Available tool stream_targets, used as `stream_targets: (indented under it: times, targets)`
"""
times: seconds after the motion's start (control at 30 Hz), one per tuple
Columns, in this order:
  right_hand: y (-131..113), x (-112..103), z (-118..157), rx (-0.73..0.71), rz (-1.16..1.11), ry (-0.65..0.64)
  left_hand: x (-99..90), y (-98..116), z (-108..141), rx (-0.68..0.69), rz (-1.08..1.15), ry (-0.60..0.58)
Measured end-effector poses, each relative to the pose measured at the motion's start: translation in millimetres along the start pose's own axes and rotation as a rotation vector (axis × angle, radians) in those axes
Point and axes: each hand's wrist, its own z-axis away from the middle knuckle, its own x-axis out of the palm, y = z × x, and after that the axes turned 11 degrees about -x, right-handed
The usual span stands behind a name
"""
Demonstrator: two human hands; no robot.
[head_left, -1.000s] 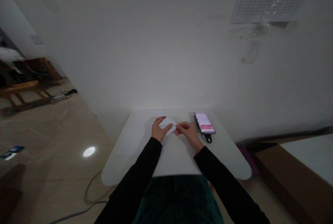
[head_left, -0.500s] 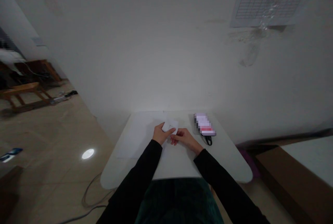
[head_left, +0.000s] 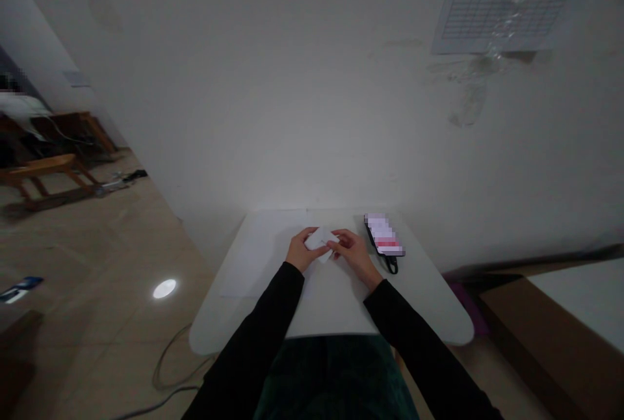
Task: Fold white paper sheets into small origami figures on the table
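A small piece of folded white paper point(head_left: 320, 236) is held between my two hands above the white table point(head_left: 336, 316). My left hand point(head_left: 301, 251) pinches its left side, thumb on top and fingers behind. On the right, my right hand point(head_left: 355, 253) grips the paper's edge between thumb and fingers, the thumb lying near its middle. Fine creases on the paper are too small to make out. Under and beside my left hand, a large white paper sheet point(head_left: 258, 251) lies flat on the table.
A phone point(head_left: 384, 235) with a black strap lies on the table's right side. The wall point(head_left: 312, 95) rises directly behind the table. Cables point(head_left: 163, 368) run over the floor at left. A brown box point(head_left: 546, 322) stands at right, a wooden stool point(head_left: 49, 166) far left.
My right hand has moved up and now grips the paper's right side, its fingers closer to the edge. The paper has turned slightly to a diamond-like angle. My left hand stays about where it was.
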Motion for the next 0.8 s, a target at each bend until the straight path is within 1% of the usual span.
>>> stream_targets:
  times: [0.1, 0.2, 0.27, 0.37, 0.5, 0.67, 0.8]
  targets:
    - [2.0, 0.1, -0.2, 0.014, -0.056, 0.038, 1.2, -0.7, 0.2, -0.016, 0.120, -0.021]
    - [4.2, 0.0, -0.9, 0.040, -0.075, 0.087, 3.5, -2.1, -1.0, -0.098, 0.228, -0.027]
    - [5.6, -0.3, -1.4, 0.055, -0.072, 0.108, 5.3, -3.5, -2.1, -0.154, 0.242, -0.003]
    - [7.0, -1.4, -1.9, 0.060, -0.062, 0.117, 7.3, -5.1, -3.6, -0.173, 0.229, 0.018]
    - [7.3, -2.5, -1.3, 0.076, -0.062, 0.110, 7.2, -7.3, -6.2, -0.204, 0.332, -0.007]
    - [6.8, -2.9, 0.1, 0.149, -0.126, 0.032, 4.4, -15.1, -13.4, -0.241, 0.445, 0.083]
    - [6.2, -3.4, 0.9, 0.145, -0.125, 0.025, 3.7, -20.5, -16.8, -0.270, 0.486, 0.090]
